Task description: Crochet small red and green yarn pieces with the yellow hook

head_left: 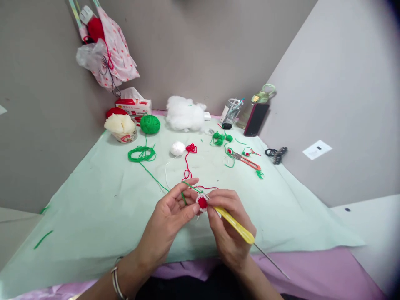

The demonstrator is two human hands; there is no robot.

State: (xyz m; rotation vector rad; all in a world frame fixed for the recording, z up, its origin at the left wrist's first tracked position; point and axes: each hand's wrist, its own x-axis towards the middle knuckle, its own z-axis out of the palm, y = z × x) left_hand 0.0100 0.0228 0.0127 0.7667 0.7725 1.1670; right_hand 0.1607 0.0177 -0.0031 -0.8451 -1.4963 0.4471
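Note:
My left hand (170, 216) pinches a small round crochet piece (202, 202), red in the middle with a white edge, and green yarn (156, 178) runs over its index finger. My right hand (228, 225) grips a yellow-handled crochet hook (237, 227) whose tip is at the piece. Both hands hover above the pale green cloth (93, 208) near the table's front edge. The green strand leads back to a loose coil (142, 154) and a green yarn ball (150, 124).
A white yarn ball (177, 148), red yarn (190, 148), small green crochet pieces (220, 138), scissors (246, 160), white stuffing (185, 113), a cup of cream yarn (121, 127), a tissue box (133, 106), a pen cup (231, 112), a phone (256, 119) and a hanging bag (109, 54).

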